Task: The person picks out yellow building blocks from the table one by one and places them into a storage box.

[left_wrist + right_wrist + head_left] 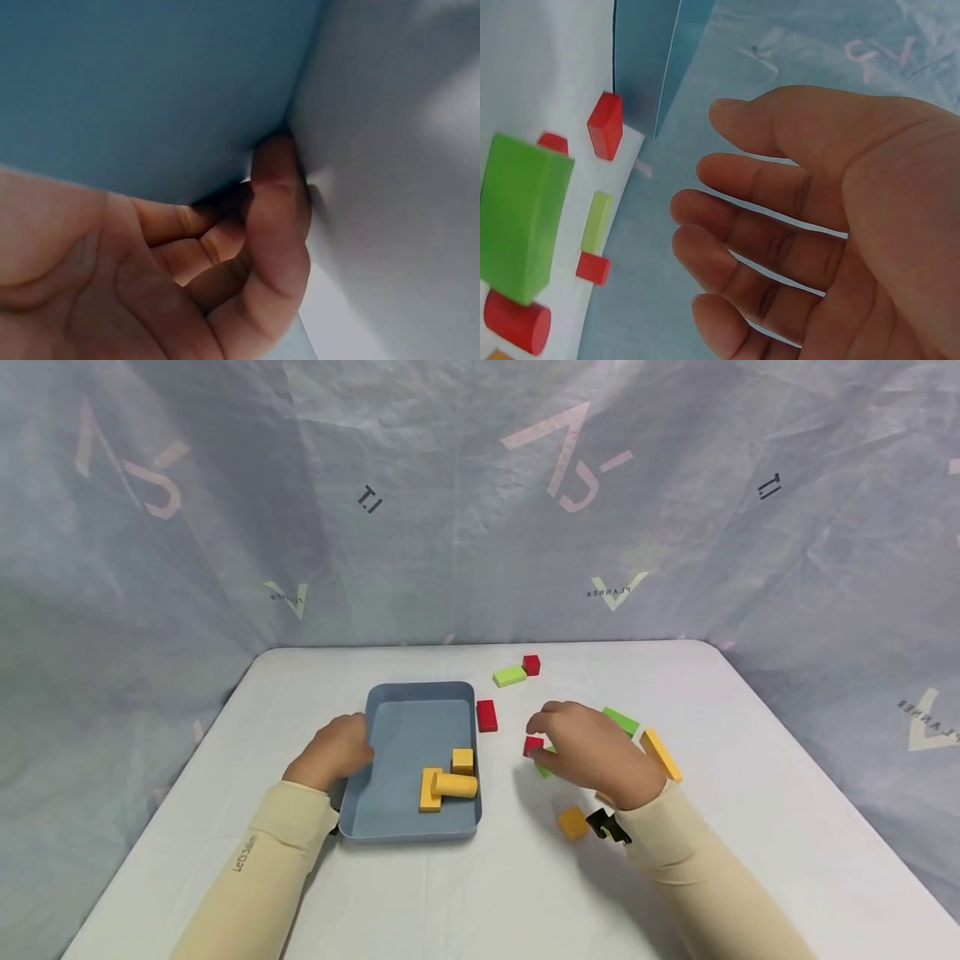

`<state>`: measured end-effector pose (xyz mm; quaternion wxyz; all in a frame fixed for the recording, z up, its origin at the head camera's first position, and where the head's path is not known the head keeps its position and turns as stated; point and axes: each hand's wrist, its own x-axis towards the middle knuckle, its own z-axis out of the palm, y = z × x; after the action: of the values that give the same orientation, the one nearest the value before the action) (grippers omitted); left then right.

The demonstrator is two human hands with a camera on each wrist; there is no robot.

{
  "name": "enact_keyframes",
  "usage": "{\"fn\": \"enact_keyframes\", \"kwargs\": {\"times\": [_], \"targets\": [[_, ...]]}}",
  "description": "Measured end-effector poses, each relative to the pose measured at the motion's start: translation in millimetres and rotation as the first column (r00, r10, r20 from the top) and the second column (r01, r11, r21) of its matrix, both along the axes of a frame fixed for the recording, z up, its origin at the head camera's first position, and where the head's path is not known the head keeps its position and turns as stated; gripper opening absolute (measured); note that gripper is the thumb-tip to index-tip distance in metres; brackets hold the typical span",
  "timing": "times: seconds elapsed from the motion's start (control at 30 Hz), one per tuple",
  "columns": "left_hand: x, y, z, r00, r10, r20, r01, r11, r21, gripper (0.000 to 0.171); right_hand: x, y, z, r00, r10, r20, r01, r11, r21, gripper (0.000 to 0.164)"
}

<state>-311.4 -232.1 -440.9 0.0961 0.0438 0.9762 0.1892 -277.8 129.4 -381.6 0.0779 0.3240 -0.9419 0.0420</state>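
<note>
My left hand [333, 750] grips the left wall of a blue-grey tray [405, 727], thumb over the rim. In the left wrist view its fingers [274, 217] curl low against the tray's outer side, close to the table. Inside the tray lie a yellow cube [462, 762], a yellow cylinder [455, 785] and a flat yellow block [429, 793] partly beneath the cylinder. Over the blocks to the right hovers my right hand [592, 752], fingers apart and loosely bent, holding nothing. Nearest it are a small red block [533, 745] and a green block [525, 217], partly hidden in the head view.
A red block [487, 716] lies just right of the tray. Farther back are a light green block [509, 676] and a red cube [531, 665]. Around the right hand lie another green block [621, 721], a long yellow block [662, 755] and an orange-yellow block [573, 824].
</note>
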Motion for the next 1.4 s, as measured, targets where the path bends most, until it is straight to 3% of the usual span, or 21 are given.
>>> {"fn": "enact_keyframes", "kwargs": {"times": [0.53, 0.8, 1.1, 1.3, 1.4], "targets": [[2.0, 1.1, 3.5, 1.000, -0.001, 0.000, 0.001, 1.000, -0.008, 0.032, -10.3, 41.9, 15.6, 0.993, -0.103, 0.061, 0.109, 0.989, -0.099, 0.028], [1.8, 1.1, 2.3, 1.000, 0.010, -0.002, -0.010, 1.000, 0.003, 0.033, -18.3, 56.2, 18.5, 0.962, -0.216, 0.164, 0.231, 0.970, -0.076, 0.029], [0.5, 0.7, 2.3, 1.000, 0.003, 0.004, -0.003, 1.000, -0.003, 0.036, -22.7, 66.5, 18.6, 0.930, -0.274, 0.245, 0.292, 0.956, -0.037, 0.031], [0.3, 0.7, 0.8, 1.000, 0.001, -0.001, -0.001, 1.000, -0.013, 0.033, -26.5, 72.1, 14.1, 0.929, -0.277, 0.246, 0.295, 0.955, -0.037, 0.031], [0.3, 1.1, -0.2, 1.000, 0.004, -0.002, -0.004, 1.000, -0.010, 0.032, -28.8, 73.4, 11.2, 0.916, -0.296, 0.271, 0.315, 0.949, -0.030, 0.030]]}}
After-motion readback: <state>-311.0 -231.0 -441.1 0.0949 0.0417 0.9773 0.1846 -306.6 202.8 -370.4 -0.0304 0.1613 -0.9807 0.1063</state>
